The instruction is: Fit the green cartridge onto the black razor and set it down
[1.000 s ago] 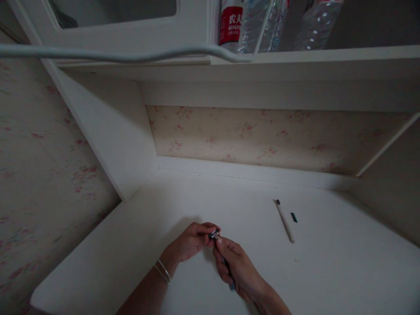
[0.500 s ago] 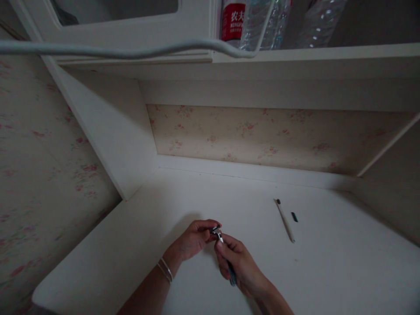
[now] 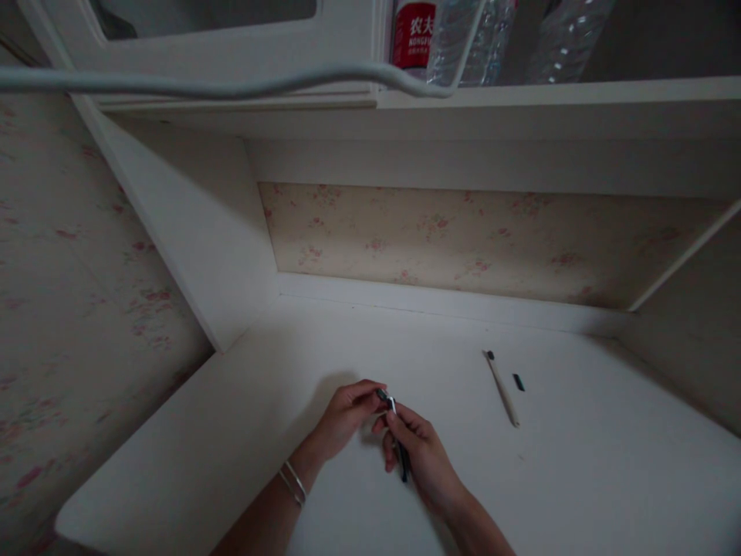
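Observation:
Just above the white tabletop, my right hand [image 3: 421, 448] is closed around the dark handle of a razor [image 3: 404, 466], whose shiny silver neck points up and left. My left hand [image 3: 347, 413] pinches the small dark razor head [image 3: 381, 394] between thumb and fingertips. Head and neck meet closely; whether they are joined I cannot tell. A double silver bangle [image 3: 294, 483] circles my left wrist. To the right of my hands lies a pale toothbrush [image 3: 503, 392] with dark bristles, and beside it a small dark strip-like piece [image 3: 519, 382].
The white desk [image 3: 243, 432] runs back to a flowered wall panel [image 3: 434, 239]. Overhead, a shelf [image 3: 549, 93] holds a red-labelled bottle [image 3: 414, 35] and several clear plastic bottles. A white cable or rod [image 3: 231, 86] crosses in front of the cabinet.
The razor handle has turned within my right hand, its lower end shifting up and left. Fingers of my right hand have spread a little; my left hand keeps its pinch on the head.

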The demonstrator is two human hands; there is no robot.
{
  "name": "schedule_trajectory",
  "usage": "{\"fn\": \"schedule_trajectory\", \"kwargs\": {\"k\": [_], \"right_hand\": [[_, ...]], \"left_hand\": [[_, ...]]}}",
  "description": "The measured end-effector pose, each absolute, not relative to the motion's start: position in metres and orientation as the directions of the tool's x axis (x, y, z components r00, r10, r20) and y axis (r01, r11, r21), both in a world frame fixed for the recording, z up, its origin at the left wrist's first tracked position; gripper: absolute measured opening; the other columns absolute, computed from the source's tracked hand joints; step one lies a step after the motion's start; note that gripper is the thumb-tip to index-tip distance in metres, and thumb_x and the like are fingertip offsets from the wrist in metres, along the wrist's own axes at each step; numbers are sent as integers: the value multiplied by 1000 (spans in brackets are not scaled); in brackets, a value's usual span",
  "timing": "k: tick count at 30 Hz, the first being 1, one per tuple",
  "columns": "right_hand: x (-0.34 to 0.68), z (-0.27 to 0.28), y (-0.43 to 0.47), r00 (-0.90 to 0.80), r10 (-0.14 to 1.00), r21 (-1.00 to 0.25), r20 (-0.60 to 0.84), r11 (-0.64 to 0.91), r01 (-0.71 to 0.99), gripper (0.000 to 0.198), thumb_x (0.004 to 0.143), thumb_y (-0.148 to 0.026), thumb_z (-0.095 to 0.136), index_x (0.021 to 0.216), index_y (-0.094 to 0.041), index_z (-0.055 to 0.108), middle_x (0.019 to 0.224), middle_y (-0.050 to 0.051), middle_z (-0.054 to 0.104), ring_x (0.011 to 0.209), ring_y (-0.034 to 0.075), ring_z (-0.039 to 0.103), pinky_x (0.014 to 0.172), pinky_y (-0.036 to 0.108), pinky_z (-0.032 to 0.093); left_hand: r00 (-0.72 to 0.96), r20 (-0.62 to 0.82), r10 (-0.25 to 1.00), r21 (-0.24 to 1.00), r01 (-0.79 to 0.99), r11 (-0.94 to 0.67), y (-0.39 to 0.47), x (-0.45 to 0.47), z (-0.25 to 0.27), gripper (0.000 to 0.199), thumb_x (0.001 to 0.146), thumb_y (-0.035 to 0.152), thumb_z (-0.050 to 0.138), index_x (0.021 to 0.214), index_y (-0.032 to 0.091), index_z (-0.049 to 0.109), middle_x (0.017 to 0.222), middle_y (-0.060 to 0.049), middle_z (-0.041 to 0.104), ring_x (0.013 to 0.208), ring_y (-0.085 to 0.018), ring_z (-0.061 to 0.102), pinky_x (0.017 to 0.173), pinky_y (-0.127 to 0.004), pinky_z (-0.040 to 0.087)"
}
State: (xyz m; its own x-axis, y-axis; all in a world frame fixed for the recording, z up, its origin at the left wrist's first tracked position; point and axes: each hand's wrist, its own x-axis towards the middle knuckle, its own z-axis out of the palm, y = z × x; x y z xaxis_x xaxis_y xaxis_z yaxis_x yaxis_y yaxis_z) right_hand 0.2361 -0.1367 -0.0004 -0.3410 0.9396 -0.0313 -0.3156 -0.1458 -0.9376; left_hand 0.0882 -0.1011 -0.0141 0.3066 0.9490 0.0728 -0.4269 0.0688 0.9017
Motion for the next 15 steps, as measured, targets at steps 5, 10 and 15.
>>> {"fn": "schedule_trajectory", "kwargs": {"k": [5, 10, 15], "right_hand": [[232, -2, -136, -345, 935, -926, -79, -197, -321, 45, 81, -59, 56, 85, -15, 62, 74, 2, 60, 41, 7, 47, 41, 21, 42], [229, -11, -136, -330, 942, -942, -70, -171, -290, 41, 85, -56, 53, 87, -16, 61, 76, 2, 59, 47, 9, 52, 47, 21, 42], [231, -16, -134, -275, 961, -983, -14, -64, -173, 36, 81, -44, 63, 109, -21, 61, 82, 1, 57, 66, 14, 55, 61, 24, 46]], "left_hand": [[183, 150, 972, 968, -228, -106, -101, 88, -8, 21, 75, 30, 70, 87, 13, 70, 84, -7, 65, 77, -17, 60, 71, -26, 46], [113, 213, 971, 970, -145, -196, -102, 89, -6, 17, 75, 30, 69, 82, 15, 68, 80, -4, 61, 66, -14, 58, 61, -23, 45], [51, 299, 953, 954, -40, -297, -101, 87, -7, 16, 78, 31, 65, 83, 15, 69, 83, -5, 60, 72, -15, 57, 65, -24, 44]]}}
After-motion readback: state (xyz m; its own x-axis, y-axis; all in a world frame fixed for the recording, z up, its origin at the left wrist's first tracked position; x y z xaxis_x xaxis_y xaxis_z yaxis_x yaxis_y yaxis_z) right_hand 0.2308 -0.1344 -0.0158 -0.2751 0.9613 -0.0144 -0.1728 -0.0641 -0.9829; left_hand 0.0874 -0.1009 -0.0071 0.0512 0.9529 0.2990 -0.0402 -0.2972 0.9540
